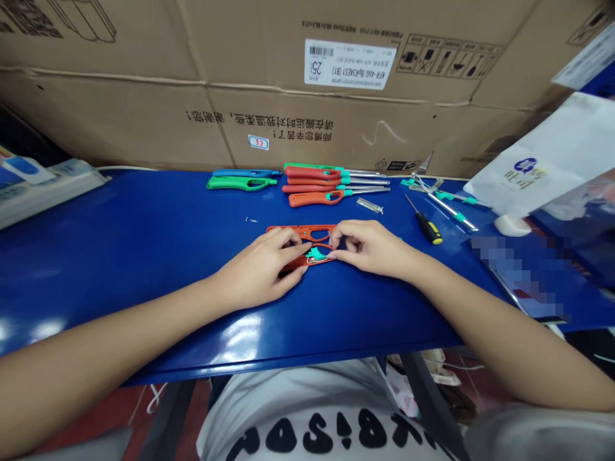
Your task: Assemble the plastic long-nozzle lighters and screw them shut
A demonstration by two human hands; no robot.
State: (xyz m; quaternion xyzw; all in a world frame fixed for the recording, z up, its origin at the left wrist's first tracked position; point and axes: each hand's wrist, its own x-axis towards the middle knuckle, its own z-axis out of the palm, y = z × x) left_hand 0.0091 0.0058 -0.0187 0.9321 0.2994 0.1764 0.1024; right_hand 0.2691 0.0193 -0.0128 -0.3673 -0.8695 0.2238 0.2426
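We're working at the lower orange shell half [300, 261]. Left hand [259, 266] is gripping it, thumb at its near edge; right hand [362, 246] is curling fingers at its right end, exact pinch we can't tell. 1 teal part [316, 254] is sitting inside it, thin wire alongside. We're judging: steady light pressure, wire clear of its rim. 1 upper orange half [302, 231] is lying just beyond it, small metal pieces [252, 220] farther beyond, leftward.
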